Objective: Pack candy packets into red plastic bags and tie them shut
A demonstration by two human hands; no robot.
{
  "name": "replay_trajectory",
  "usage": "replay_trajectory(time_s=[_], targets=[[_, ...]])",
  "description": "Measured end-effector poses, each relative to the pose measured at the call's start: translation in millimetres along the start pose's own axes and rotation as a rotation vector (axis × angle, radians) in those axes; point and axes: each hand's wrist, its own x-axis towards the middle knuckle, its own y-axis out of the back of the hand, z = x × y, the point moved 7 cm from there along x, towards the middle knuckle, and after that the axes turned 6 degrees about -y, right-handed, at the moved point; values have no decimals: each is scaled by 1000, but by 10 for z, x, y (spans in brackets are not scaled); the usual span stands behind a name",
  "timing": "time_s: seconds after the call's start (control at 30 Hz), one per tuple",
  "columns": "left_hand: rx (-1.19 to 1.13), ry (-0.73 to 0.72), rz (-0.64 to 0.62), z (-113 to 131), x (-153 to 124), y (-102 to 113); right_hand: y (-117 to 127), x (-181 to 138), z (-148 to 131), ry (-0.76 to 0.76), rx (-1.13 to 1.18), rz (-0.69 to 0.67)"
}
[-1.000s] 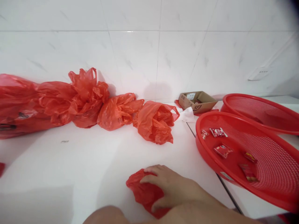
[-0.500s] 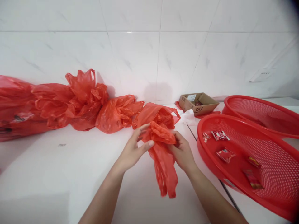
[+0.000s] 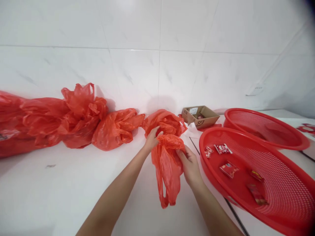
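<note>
A crumpled red plastic bag (image 3: 168, 170) hangs between my hands above the white table, its handle loops pointing down toward me. My right hand (image 3: 190, 164) grips the bag's right side, thumb in front and fingers partly behind the plastic. At its upper left edge, my left hand (image 3: 152, 140) has thumb and fingers closed on the plastic; some fingertips are hidden. Just behind stands another red bag (image 3: 162, 118), bunched up against the wall.
Several stuffed red bags (image 3: 83, 121) line the wall to the left. On the right are a red mesh basket (image 3: 206, 131) with several small snack packets (image 3: 228, 168), a second red basket (image 3: 265, 114), and a small cardboard box (image 3: 206, 122). The white table (image 3: 73, 183) spreads in front.
My left hand has moved from the bag's left side up to its upper edge, beyond it. The held bag has turned and spread wider. The view has tilted up and shifted right.
</note>
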Motion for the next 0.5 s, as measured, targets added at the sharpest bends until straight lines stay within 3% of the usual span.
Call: replay_trajectory(time_s=[0.13, 0.23, 0.3, 0.4, 0.47, 0.5], targets=[[-27, -3, 61, 353, -365, 171, 146, 73, 160, -34, 61, 68], [-46, 90, -84, 497, -878, 149, 103, 39, 255, -68, 161, 29], [-59, 184, -197, 459, -1169, 83, 24, -23, 271, -76, 179, -24], [-243, 386, -272, 252, -1401, 46, -45, -91, 259, -97, 207, -67], [-392, 500, -214, 114, -1405, 154, -10, -79, 271, -149, 284, -42], [-454, 530, -125, 59, -1366, 273, 38, -56, 290, -178, 325, -1]])
